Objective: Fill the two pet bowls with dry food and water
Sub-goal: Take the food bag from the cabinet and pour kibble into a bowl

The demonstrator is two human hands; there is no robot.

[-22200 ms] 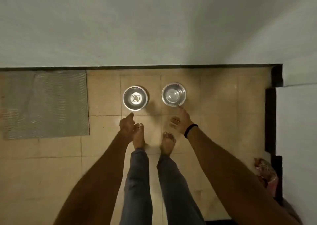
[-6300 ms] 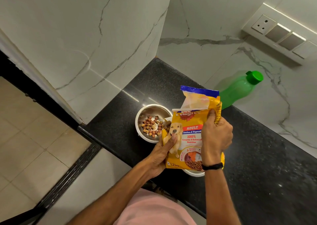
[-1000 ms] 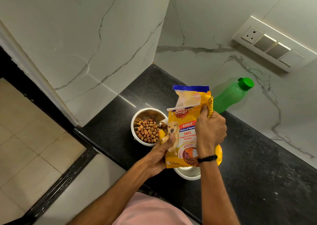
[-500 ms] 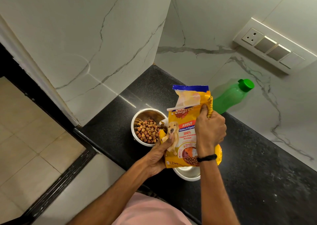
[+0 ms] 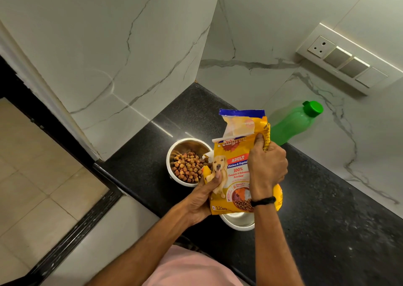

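A steel pet bowl [image 5: 174,148] on the black counter holds a heap of brown kibble [image 5: 187,169]. A yellow dry-food bag [image 5: 236,161] is held upright just right of it, its torn top open. My left hand [image 5: 201,196] grips the bag's lower left edge, thumb on the dog picture. My right hand [image 5: 267,168] grips the bag's upper right side. A second steel bowl [image 5: 238,222] sits under the bag, mostly hidden; its contents cannot be seen. A green water bottle [image 5: 292,123] with a green cap stands behind the bag by the wall.
The black stone counter [image 5: 327,209] runs along marble walls into a corner. A switch and socket panel [image 5: 346,58] is on the right wall. Tiled floor [image 5: 32,176] lies left, below the counter edge.
Kibble in the left bowl has risen since 6 seconds ago. Over the last second the bag and both hands have stayed almost still.
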